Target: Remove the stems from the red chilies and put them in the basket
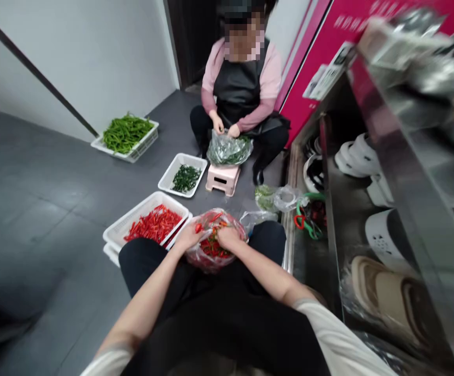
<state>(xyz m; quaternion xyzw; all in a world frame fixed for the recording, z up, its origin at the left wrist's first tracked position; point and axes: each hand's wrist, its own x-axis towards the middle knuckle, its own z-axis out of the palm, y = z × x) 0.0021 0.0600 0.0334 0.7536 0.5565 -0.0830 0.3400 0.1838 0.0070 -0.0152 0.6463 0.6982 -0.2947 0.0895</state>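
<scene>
A clear plastic bag [207, 260] of red chillies rests between my knees. My left hand [188, 235] is at the bag's left edge, its fingers closed by a red chilli [199, 227]. Inside the bag's opening is my right hand [229, 237], its fingers closed among chillies and green stems; whatever they grip is too small to tell. Beside my left knee, a white basket [117, 227] holds a pile of red chillies [154, 223] and stands on another white basket.
Opposite, a person [238, 83] handles a bag of greens [230, 151] over a pink stool [222, 177]. White baskets of dark green chillies [186, 178] and long green peppers [127, 133] stand on the floor. A metal shelf [387, 115] lines the right side.
</scene>
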